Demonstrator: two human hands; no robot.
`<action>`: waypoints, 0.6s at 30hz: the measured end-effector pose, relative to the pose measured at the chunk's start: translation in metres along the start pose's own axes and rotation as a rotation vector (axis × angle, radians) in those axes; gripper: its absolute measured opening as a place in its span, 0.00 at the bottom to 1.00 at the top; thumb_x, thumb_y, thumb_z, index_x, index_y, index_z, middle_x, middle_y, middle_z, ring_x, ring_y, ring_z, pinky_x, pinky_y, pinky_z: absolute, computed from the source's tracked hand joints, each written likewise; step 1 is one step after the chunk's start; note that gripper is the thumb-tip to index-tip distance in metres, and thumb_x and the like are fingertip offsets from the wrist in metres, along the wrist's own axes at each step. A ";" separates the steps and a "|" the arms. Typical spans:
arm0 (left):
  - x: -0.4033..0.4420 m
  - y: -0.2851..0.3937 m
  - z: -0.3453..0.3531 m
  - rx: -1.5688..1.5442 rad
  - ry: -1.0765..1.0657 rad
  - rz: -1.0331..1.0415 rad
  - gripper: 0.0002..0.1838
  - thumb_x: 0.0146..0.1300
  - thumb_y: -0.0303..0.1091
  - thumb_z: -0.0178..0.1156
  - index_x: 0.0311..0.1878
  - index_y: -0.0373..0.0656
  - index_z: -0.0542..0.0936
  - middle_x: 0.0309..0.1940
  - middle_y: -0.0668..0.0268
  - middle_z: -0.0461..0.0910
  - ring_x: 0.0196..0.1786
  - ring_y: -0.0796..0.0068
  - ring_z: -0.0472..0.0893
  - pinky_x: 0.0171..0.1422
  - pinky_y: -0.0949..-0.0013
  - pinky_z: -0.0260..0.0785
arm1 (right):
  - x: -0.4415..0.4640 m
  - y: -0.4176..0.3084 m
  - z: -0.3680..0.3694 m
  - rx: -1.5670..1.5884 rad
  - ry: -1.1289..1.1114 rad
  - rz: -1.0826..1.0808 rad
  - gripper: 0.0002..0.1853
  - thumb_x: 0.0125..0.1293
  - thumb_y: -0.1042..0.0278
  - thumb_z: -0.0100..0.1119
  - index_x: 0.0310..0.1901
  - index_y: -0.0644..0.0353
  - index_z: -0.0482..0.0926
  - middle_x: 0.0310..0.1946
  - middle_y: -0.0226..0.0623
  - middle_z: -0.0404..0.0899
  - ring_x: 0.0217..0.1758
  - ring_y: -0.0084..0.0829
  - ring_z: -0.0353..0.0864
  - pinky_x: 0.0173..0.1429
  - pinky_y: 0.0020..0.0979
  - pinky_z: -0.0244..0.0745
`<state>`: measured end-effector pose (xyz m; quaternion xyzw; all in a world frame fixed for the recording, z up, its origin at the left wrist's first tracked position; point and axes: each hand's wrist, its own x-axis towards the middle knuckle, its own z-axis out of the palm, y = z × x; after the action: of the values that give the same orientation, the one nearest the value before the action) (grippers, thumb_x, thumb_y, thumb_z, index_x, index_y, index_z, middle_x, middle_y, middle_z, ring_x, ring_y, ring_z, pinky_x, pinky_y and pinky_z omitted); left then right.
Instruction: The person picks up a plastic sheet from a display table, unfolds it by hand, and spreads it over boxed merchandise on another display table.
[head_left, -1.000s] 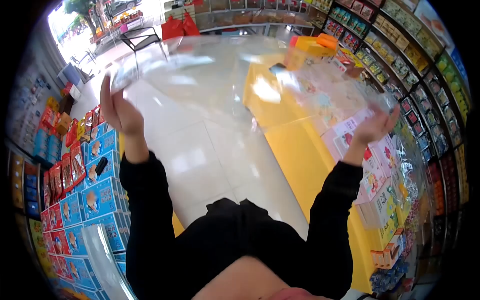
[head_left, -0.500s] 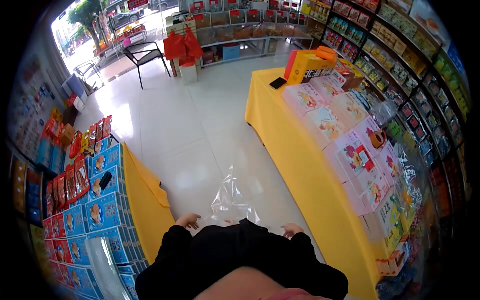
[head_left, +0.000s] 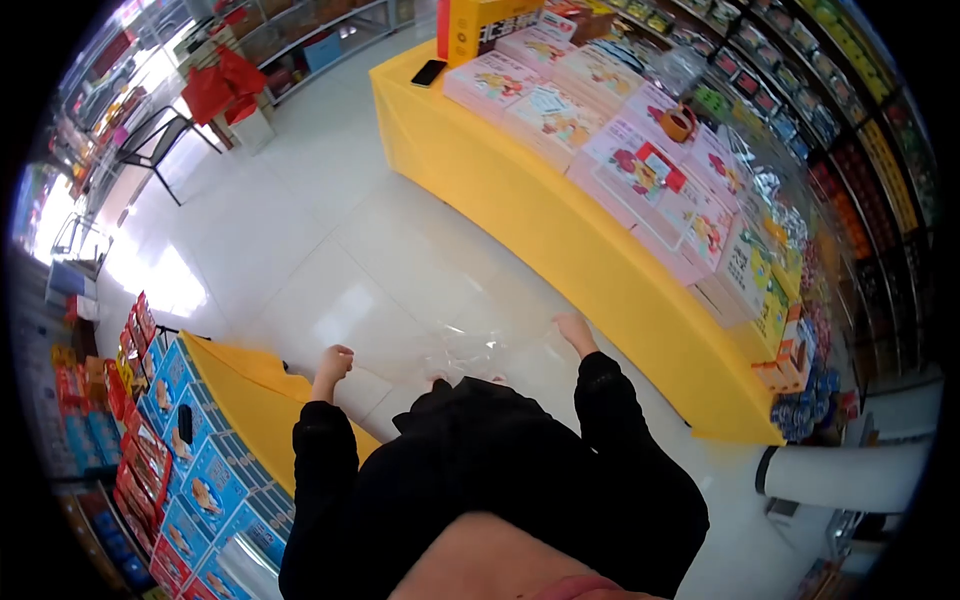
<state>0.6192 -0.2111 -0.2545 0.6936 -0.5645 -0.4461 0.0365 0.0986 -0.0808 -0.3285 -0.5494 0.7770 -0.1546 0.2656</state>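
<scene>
A thin clear plastic sheet (head_left: 470, 348) shows as glints between my hands, low over the floor; its edges are hard to make out. My left hand (head_left: 335, 362) is closed at the left of the plastic, fingers curled on what seems to be its edge. Further right, my right hand (head_left: 573, 330) has its fingers pressed together at the opposite side, beside the yellow-covered table. Both arms are spread apart in front of my body.
To the right, a yellow-clothed table (head_left: 560, 260) carries pink gift boxes (head_left: 560, 120) and a phone (head_left: 429, 73). Blue boxes (head_left: 210, 490) are stacked at the left. A black chair (head_left: 160, 145) stands on the tiled floor. Stocked shelves line the right wall.
My view has turned right and the table looks closer. Both hands have moved forward, away from my body, and the plastic between them looks lower and flatter.
</scene>
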 end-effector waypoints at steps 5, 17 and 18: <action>0.010 0.078 -0.040 0.084 -0.369 0.173 0.13 0.50 0.35 0.51 0.36 0.36 0.75 0.15 0.62 0.74 0.15 0.78 0.68 0.20 0.73 0.62 | -0.024 -0.040 -0.073 0.301 -0.027 0.403 0.14 0.51 0.62 0.45 0.35 0.54 0.78 0.26 0.41 0.77 0.29 0.36 0.76 0.34 0.32 0.70; 0.039 0.149 0.030 0.587 -0.925 0.025 0.24 0.55 0.26 0.36 0.58 0.46 0.62 0.27 0.59 0.79 0.26 0.73 0.77 0.30 0.74 0.71 | -0.228 -0.049 -0.087 0.670 -0.243 0.921 0.22 0.49 0.73 0.37 0.46 0.56 0.73 0.25 0.37 0.79 0.19 0.25 0.74 0.20 0.24 0.64; 0.051 0.156 0.040 0.593 -0.932 0.038 0.24 0.55 0.26 0.36 0.58 0.46 0.62 0.27 0.59 0.79 0.26 0.73 0.77 0.30 0.74 0.71 | -0.240 -0.052 -0.102 0.645 -0.345 0.923 0.22 0.49 0.72 0.37 0.47 0.56 0.72 0.26 0.37 0.79 0.21 0.24 0.75 0.22 0.24 0.66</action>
<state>0.4740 -0.2905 -0.2215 0.3929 -0.6346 -0.5270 -0.4064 0.1402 0.1200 -0.1596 -0.0629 0.7950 -0.1601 0.5818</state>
